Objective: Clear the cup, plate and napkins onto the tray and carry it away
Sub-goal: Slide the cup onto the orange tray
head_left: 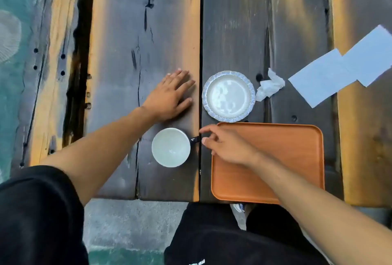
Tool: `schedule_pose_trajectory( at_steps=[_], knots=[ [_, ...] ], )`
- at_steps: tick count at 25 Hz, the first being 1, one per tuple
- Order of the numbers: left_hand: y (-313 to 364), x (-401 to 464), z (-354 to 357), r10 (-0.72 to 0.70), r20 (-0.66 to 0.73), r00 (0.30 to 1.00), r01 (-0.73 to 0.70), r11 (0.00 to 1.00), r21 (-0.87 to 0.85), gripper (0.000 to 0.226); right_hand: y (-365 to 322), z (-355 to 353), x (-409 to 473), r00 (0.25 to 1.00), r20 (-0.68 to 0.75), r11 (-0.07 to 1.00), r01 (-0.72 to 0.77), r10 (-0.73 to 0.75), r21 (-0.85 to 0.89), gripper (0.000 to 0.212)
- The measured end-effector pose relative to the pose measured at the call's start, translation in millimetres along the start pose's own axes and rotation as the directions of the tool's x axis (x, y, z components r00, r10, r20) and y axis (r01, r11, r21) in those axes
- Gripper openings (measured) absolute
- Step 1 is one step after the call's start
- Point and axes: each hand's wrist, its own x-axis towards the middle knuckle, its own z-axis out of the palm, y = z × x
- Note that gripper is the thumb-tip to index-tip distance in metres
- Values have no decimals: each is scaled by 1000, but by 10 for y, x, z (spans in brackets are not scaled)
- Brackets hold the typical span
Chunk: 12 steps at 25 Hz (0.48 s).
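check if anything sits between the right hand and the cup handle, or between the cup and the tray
Nothing visible does. The right hand reaches over the tray's left edge, fingertips just short of the cup's dark handle. Only bare table separates cup and empty tray.

Centre frame, the plate (228, 96) is white with a blue patterned scalloped rim. Below left, the cup (171, 147) is white inside with a black handle. The tray (297, 148) is plain orange-brown; napkins (343, 67) white; table (118, 31) dark, orange-streaked.

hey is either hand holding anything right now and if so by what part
Nothing is held. The left hand lies flat on the table; the right hand reaches, fingers open, toward the cup handle.
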Motion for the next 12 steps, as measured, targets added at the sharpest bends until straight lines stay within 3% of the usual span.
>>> schedule_pose_trajectory(
  at_steps=[4, 12],
  knots=[
    [5, 128, 156, 144, -31, 989, -138, 980, 146, 68, -65, 3, 165, 982, 187, 998, -20, 31, -60, 28],
    [50, 178, 439, 99, -126, 987, -75, 980, 183, 63, -225, -79, 350, 937, 340, 979, -7, 78, -205, 30]
  ],
)
